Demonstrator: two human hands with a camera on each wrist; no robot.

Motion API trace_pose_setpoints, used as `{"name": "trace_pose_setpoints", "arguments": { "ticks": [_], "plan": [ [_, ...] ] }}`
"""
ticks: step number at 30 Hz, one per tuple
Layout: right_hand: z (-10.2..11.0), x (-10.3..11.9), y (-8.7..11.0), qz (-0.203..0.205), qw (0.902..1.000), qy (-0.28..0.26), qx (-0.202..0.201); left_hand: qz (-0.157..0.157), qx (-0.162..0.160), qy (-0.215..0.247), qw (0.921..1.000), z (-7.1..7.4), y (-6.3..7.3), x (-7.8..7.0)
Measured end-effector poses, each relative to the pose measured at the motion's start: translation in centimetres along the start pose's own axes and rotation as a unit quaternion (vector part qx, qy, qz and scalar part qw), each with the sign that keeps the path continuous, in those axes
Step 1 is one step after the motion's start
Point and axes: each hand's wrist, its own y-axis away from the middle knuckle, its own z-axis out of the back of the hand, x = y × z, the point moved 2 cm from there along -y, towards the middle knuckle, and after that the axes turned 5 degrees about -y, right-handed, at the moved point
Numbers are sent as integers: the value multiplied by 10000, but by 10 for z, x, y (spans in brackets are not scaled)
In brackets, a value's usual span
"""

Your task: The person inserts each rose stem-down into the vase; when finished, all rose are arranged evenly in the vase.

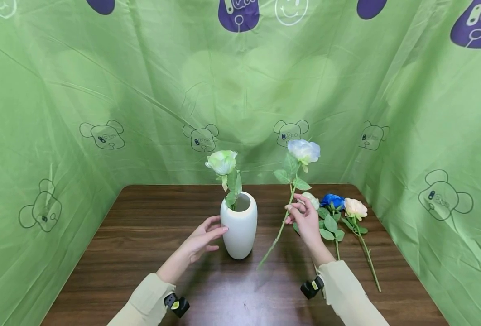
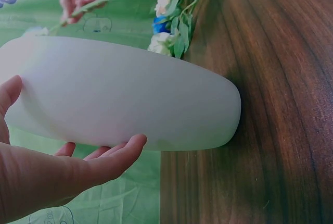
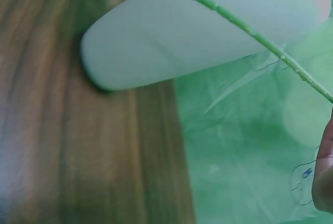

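A white vase stands upright on the table, a pale green-white artificial rose in its mouth. Beside the vase, my left hand rests against its left side, fingers spread and fairly straight. In the left wrist view, the thumb and a lower fingertip lie against the vase wall. To the right, my right hand pinches the stem of a pale blue-white rose held above the table. Its bloom points up; the stem slants down toward the vase and crosses in front of it in the right wrist view.
On the right side of the table lie a blue rose, a peach rose and a whitish rose partly behind my right hand. Green printed cloth hangs behind the table and along both sides.
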Motion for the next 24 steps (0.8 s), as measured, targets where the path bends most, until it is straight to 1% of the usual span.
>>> {"name": "trace_pose_setpoints", "arguments": {
  "ticks": [1,3,5,7,8,10,13,16,18,20,24],
  "plan": [
    [-1,3,-2,42,9993,-354,70,-3,-1,-3,10000,0,0,0],
    [-27,43,2,115,9976,-685,56,-11,-7,-7,10000,0,0,0],
    [-58,91,8,184,9957,-903,-49,-18,-3,-9,10000,0,0,0],
    [-89,137,14,124,9939,-1054,-295,-22,-3,-14,10000,0,0,0],
    [-106,163,17,78,9938,-1008,-471,-24,-3,-13,10000,0,0,0],
    [-119,184,17,-64,9892,-1275,-724,-20,-9,-13,10000,0,0,0],
    [-129,200,13,-300,9790,-1613,-1214,-10,-24,-5,10000,0,-1,0],
    [-134,208,7,-253,9708,-1766,-1601,2,-26,-3,10000,0,-1,1],
    [-137,211,2,-86,9668,-1864,-1747,7,-21,-8,10000,0,-1,1],
    [-139,213,-3,115,9646,-1921,-1805,6,-13,-6,10000,0,-1,1],
    [-145,217,-13,533,9642,-1791,-1879,3,-7,13,10000,0,0,0]
  ]
}}
